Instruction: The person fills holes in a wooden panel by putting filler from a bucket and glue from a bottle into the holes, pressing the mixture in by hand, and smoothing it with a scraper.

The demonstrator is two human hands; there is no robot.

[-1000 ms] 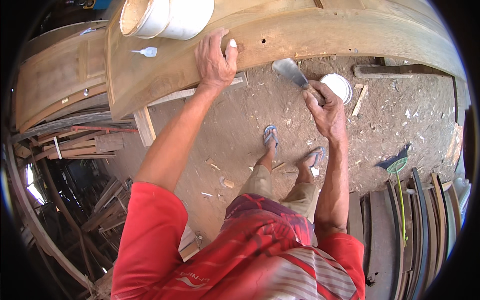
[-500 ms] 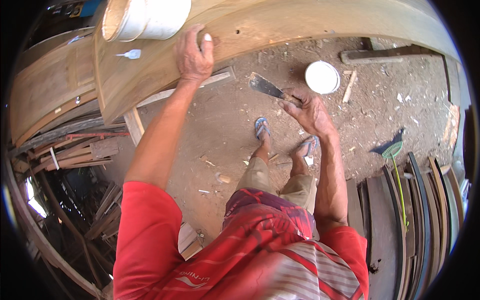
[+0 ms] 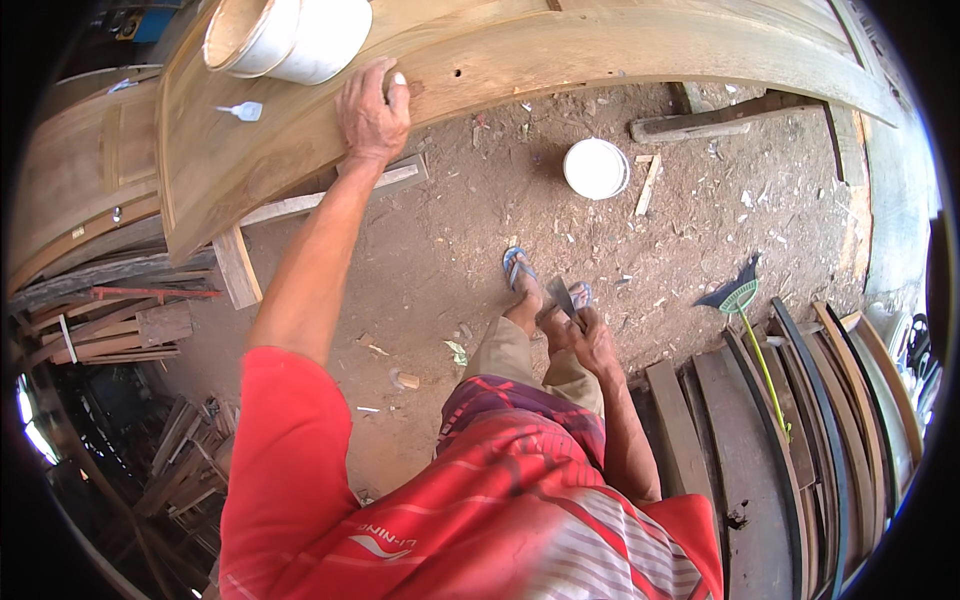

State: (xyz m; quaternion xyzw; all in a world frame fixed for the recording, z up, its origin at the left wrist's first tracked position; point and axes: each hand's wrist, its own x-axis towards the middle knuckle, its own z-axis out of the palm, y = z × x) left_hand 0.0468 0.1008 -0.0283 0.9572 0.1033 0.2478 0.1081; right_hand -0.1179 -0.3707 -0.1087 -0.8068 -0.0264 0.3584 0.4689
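Note:
My left hand rests near the edge of a large wooden panel, its fingers laid on the wood and the thumb apart. Down in front of my right leg, my right hand is closed around a putty knife, whose dark blade points up and left. Beyond the left hand, on the panel, is a white bucket with tan residue inside its mouth. A small white plastic piece with a narrow tip lies nearby on the wood.
A round white pail is on the dirt floor beyond my feet, beside a short wood strip. Boards stand in a row at right, with a green long-handled rake-like tool against them. Scrap wood is stacked at left.
My right hand has drawn down and back toward my body with the putty knife. My left hand stays on the panel. The whole view has shifted slightly.

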